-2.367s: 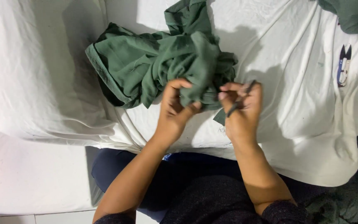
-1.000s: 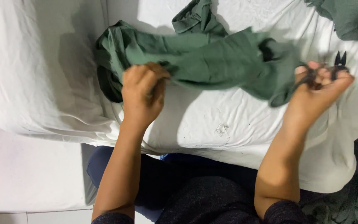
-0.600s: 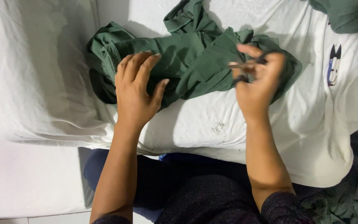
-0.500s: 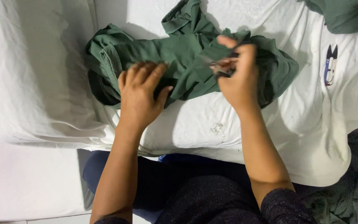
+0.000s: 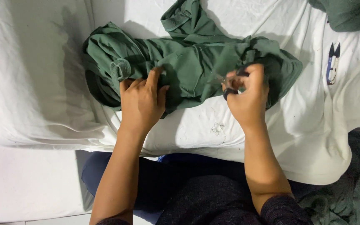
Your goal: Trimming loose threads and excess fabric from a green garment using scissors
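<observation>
Two bare hands are working at a crumpled green garment (image 5: 188, 62) lying on a white sheet (image 5: 42, 83). Left hand (image 5: 141, 102) is pressing flat, fingers spread, on the cloth. Right hand (image 5: 248, 98) is gripping small snips (image 5: 229, 83) against the fabric. Farther off, another pair of clippers (image 5: 332, 63) is lying on the sheet.

Garment (image 5: 188, 62) on sheet (image 5: 34, 83); perhaps thread snips (image 5: 333, 63) right.

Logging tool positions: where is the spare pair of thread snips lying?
The thread snips lie on the white sheet, far right in the head view, beyond the right hand and green garment.
</observation>
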